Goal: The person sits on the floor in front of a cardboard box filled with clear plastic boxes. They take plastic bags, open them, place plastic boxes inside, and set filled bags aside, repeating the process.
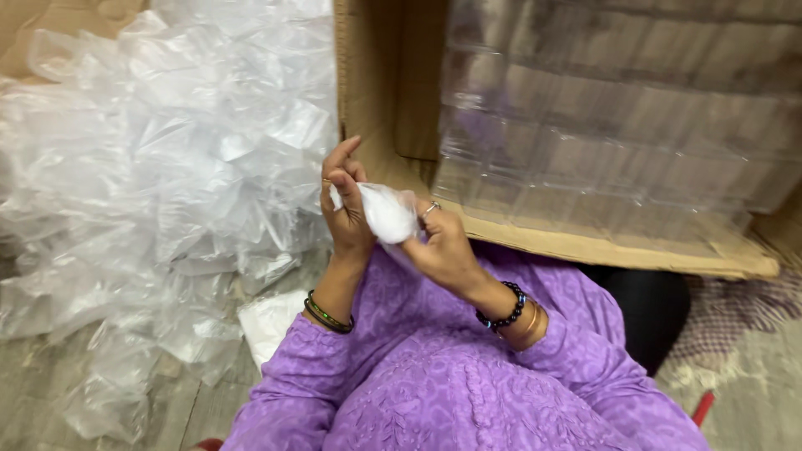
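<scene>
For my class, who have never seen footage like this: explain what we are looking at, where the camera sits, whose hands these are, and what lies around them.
There is no machine here. One camera worn on a person's head looks down at that person's own two hands and purple sleeves. The left hand and the right hand together grip a small white packet in clear plastic, held up in front of the lap. To the left, a big heap of crumpled clear plastic bags lies on the floor, with a flat white packet at its edge. Ahead stands an open cardboard box holding stacked clear plastic trays. Both wrists wear bangles.
</scene>
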Available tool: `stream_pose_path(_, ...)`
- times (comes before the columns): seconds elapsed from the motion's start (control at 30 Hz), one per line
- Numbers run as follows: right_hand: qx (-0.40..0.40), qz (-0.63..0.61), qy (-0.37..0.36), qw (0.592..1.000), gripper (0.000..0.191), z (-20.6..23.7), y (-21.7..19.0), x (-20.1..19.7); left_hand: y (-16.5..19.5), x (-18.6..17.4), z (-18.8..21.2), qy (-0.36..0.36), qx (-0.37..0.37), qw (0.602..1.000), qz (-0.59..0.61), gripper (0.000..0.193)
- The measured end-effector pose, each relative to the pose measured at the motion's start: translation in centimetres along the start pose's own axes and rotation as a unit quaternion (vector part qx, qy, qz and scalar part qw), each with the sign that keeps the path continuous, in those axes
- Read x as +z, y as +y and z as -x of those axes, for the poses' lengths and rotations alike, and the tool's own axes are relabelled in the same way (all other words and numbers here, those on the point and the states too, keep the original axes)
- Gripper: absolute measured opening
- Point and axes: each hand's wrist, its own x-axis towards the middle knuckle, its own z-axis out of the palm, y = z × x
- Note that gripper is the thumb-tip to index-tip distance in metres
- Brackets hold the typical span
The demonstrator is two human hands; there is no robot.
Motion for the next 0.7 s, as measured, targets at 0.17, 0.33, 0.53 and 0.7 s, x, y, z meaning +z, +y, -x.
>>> stream_pose_path(0.17,0.053,-0.193,0.132,0.971,0.024,1.2,0.1,-4.3,0.9,3.8,3.4,-0.102,-0.137,0.971,0.165,0.053)
stream_pose_path(0.33,0.033,-0.045,0.155,0.986,0.02,3.2,-1.1,-5.0,1.7,7.0,5.9,-0.078,-0.188,0.979,0.029,0.045)
stream_pose_path(0.53,-0.252,0.568,0.06,0.781,0.022,2.9,1.1,-6.2,1.4,8.6,6.6,-0.091,-0.247,0.958,0.113,0.047)
stream_pose_path(0.7,-0.218,0.286,0.129,0.924,0.045,2.8,1.6,-6.1,0.6,8.7,6.3,-0.092,-0.278,0.947,0.134,0.052)
